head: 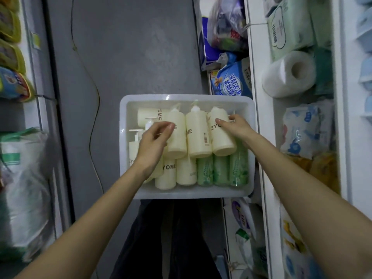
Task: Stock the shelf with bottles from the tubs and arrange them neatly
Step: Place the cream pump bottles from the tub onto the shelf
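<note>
Running along the right side, a white shelf unit (259, 137) is holding tissue packs, a paper roll (289, 74) and bagged goods. Sitting on the grey floor (124, 57) just beside it, a white tub (187, 193) is carrying cream bottles and green bottles (221, 171) lying on their sides in two layers. Both bare arms are reaching down into it. The right hand (236, 128) is closing on the rightmost cream bottle (222, 141) of the top layer, thumb on its face and fingers going around its far side. The left hand (155, 137) is hovering over the tub's left half, fingers curled and loosely together, gripping nothing that can be made out.
</note>
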`<state>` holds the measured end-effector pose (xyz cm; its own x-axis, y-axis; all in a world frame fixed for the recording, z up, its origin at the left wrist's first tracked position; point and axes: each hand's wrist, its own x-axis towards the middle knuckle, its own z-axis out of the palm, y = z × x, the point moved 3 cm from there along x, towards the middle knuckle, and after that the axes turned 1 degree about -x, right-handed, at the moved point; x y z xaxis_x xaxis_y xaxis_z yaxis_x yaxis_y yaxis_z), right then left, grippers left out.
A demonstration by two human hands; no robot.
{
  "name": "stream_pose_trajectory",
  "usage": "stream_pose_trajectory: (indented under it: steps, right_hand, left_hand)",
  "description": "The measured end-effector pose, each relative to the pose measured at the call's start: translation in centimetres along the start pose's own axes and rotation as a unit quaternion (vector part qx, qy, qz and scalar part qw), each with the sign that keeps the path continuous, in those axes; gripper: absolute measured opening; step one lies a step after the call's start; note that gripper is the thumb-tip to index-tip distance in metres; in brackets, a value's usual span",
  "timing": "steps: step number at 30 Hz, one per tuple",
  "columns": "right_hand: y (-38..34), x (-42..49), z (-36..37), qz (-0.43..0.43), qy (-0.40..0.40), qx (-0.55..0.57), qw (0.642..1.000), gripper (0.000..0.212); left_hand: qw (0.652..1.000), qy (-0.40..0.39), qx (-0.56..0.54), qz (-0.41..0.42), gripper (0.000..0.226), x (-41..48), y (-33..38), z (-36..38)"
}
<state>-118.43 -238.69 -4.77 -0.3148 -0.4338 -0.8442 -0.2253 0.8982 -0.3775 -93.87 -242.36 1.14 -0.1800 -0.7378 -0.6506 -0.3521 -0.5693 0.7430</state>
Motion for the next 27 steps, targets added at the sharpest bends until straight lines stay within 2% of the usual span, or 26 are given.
stream_pose_trajectory:
  steps: [9, 11, 13, 15, 18, 22, 27]
  right_hand:
    - [-0.5, 1.3, -0.2, -0.008, -0.055, -0.011, 0.998, 0.062]
    - [-0.2, 1.3, -0.2, -0.019, -0.044, -0.005, 0.999, 0.060]
    - [0.4, 1.1, -0.1, -0.020, -0.035, -0.017, 0.999, 0.055]
    - [0.9, 1.2, -0.2, -0.030, -0.030, -0.032, 0.999, 0.051]
    - [1.2, 1.0, -0.4, -0.052, -0.029, -0.029, 0.998, 0.052]
    - [1.4, -0.7, -0.5, -0.072, -0.015, -0.001, 0.997, 0.076]
    - [1.1, -3.8, -0.3, -0.101, -0.014, 0.092, 0.991, 0.059]
  left_hand:
    - [0.994, -0.057, 0.086, 0.026, 0.044, 1.3, -0.8, 5.1]
    - [0.984, -0.059, 0.159, 0.053, 0.052, 1.5, -1.5, 5.4]
    - [0.957, -0.065, 0.267, 0.090, 0.062, 1.4, -2.1, 5.6]
    - [0.940, -0.074, 0.315, 0.106, 0.067, 1.5, -2.8, 5.6]
    - [0.936, -0.080, 0.323, 0.115, 0.067, 1.7, -3.3, 5.6]
    - [0.950, -0.100, 0.282, 0.087, 0.064, 1.7, -3.0, 5.4]
    - [0.948, -0.122, 0.288, 0.063, 0.064, 1.4, -2.5, 5.2]
